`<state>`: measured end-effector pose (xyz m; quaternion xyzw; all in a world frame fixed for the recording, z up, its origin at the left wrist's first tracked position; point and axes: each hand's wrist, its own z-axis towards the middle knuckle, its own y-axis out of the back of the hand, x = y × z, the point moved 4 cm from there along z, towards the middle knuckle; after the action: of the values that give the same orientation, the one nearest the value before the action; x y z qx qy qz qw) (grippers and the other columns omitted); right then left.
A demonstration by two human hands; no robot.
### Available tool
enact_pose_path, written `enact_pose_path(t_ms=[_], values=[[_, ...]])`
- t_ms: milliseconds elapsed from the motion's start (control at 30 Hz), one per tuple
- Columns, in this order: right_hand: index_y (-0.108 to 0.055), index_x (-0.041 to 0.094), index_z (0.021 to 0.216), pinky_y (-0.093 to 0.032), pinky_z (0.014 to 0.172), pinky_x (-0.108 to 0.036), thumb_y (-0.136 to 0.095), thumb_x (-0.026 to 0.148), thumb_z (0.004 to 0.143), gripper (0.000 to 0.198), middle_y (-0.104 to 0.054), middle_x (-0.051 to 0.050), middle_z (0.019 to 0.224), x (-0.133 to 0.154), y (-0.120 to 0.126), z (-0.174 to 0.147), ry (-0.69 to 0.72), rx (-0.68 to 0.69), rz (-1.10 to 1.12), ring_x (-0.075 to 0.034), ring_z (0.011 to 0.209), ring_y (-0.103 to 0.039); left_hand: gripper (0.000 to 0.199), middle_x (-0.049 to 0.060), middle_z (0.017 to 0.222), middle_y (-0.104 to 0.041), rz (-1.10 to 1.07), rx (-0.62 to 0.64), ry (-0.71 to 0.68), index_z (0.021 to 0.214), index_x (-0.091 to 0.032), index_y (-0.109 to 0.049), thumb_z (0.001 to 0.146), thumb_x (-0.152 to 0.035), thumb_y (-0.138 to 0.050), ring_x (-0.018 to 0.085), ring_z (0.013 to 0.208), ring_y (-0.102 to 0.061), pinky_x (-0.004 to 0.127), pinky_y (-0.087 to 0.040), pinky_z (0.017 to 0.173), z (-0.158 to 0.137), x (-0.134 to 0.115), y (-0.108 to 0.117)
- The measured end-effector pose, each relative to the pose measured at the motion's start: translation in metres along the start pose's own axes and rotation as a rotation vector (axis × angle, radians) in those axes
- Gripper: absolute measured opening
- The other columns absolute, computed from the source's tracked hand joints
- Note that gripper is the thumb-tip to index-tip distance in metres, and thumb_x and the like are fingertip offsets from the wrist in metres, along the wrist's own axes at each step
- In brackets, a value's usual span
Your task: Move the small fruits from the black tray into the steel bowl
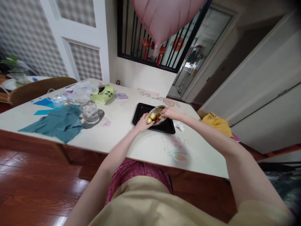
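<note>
A shiny metal bowl is tilted over a black baking tray on the white table. Inside the bowl lie several yellow-green round fruits and smaller reddish fruits. My left hand grips the bowl's near left edge, with its fingertips beside the yellow-green fruits. On the far right side, my right hand is closed over the rim, its fingertips near the reddish fruits. The bowl hides the middle of the tray.
White crumpled tissue lies right of the tray. Left on the table are a glass bowl, a teal cloth, a green bag, a purple packet and plastic bags. A pink balloon hangs above.
</note>
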<state>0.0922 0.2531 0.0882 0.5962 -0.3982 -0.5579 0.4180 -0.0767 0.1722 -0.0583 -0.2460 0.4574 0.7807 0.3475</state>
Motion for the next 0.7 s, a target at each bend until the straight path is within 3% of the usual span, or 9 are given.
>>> enact_pose_path(t_ms=[233,467,567,700], values=[[-0.077,0.021,0.083,-0.049,0.083,-0.035,-0.06,0.011,0.1,0.027,-0.076,-0.005,0.086,0.0,0.013,0.002,0.027,0.077,0.02,-0.02,0.082,-0.065,0.076,0.021,0.16,-0.046,0.102,-0.013,0.001,0.164,-0.023,-0.041,0.098,-0.055,-0.063,0.041,0.15,-0.047,0.059,-0.047,0.118,0.001,0.007,-0.003],[-0.079,0.02,0.102,-0.048,0.091,-0.035,-0.051,0.01,0.102,0.03,-0.078,-0.009,0.103,0.001,0.02,0.0,-0.01,0.347,0.023,-0.024,0.099,-0.068,0.074,0.015,0.167,-0.043,0.234,0.042,0.075,0.169,-0.029,-0.03,0.104,-0.053,-0.055,0.034,0.156,-0.042,0.05,-0.05,0.119,-0.004,-0.002,-0.003],[-0.079,0.019,0.098,-0.048,0.089,-0.035,-0.051,0.01,0.101,0.03,-0.078,-0.01,0.1,-0.004,0.018,-0.002,-0.015,0.447,-0.046,-0.024,0.097,-0.068,0.074,0.015,0.168,-0.043,0.264,0.046,0.067,0.169,-0.028,-0.029,0.105,-0.055,-0.054,0.032,0.157,-0.042,0.049,-0.049,0.121,-0.004,-0.006,-0.003],[-0.079,0.019,0.09,-0.047,0.083,-0.033,-0.058,0.01,0.099,0.024,-0.078,-0.008,0.09,-0.013,0.015,-0.003,-0.015,0.457,-0.049,-0.022,0.089,-0.068,0.075,0.016,0.166,-0.045,0.296,0.047,0.041,0.169,-0.026,-0.03,0.105,-0.056,-0.054,0.033,0.157,-0.042,0.048,-0.05,0.119,-0.004,-0.005,-0.005]])
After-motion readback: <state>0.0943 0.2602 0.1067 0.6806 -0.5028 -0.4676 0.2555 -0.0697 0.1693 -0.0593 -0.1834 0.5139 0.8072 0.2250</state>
